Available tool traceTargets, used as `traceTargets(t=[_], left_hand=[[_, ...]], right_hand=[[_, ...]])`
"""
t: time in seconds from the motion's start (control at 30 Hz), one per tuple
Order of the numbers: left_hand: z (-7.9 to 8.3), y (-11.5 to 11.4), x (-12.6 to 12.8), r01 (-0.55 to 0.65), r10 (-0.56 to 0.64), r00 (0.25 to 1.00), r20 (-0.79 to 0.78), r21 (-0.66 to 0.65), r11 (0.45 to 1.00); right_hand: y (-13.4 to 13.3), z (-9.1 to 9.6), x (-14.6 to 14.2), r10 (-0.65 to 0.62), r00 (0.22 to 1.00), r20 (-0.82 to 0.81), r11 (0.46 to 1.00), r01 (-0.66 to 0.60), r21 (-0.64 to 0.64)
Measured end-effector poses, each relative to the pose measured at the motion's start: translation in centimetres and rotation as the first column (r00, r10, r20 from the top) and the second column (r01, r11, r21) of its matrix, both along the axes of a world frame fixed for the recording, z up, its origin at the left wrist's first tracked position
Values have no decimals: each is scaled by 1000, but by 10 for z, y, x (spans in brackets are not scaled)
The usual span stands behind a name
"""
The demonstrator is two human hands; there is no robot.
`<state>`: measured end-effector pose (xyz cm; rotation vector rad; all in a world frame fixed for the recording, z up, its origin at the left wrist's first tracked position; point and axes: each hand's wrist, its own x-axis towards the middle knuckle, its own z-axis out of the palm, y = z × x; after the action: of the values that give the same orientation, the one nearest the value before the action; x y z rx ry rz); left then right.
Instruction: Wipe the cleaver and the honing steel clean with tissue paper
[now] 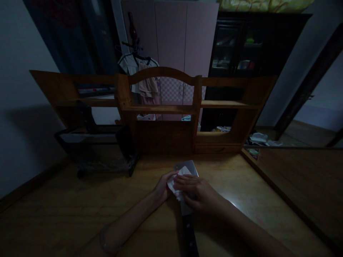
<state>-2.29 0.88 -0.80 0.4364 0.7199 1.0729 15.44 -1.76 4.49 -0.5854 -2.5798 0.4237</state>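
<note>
A kitchen knife with a broad, shiny blade (192, 165) and a black riveted handle (189, 232) points away from me, its handle toward the bottom edge of the view. My left hand (163, 187) is at the blade's left side, its fingers partly hidden under and behind a white tissue (173, 186); it seems to support the blade there. Across the blade from the right comes my right hand (197, 191), fingers together and pressing the tissue onto the flat of the metal. Much of the blade's middle is covered by the tissue and this hand.
Under the knife is a wooden tabletop (144, 221). A black-framed box-like rack (99, 150) stands at the left. Along the back edge runs a wooden shelf unit (163, 110). Beyond it are a pink wardrobe (171, 39), hanging clothes and a dark cabinet (241, 53). The room is dim.
</note>
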Motion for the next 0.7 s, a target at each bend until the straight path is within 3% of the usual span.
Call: traceTargets(t=[0.3, 0.47, 0.7], left_hand=[[-1, -1, 1, 31, -30, 999, -16, 46, 998], [2, -3, 2, 85, -88, 996, 19, 128, 988], [-1, -5, 1, 200, -149, 968, -200, 264, 944]], right_hand=[[6, -5, 3, 3, 999, -41, 1000, -4, -25], [16, -20, 5, -158, 983, -96, 987, 155, -33], [33, -39, 17, -317, 941, -116, 948, 312, -59]])
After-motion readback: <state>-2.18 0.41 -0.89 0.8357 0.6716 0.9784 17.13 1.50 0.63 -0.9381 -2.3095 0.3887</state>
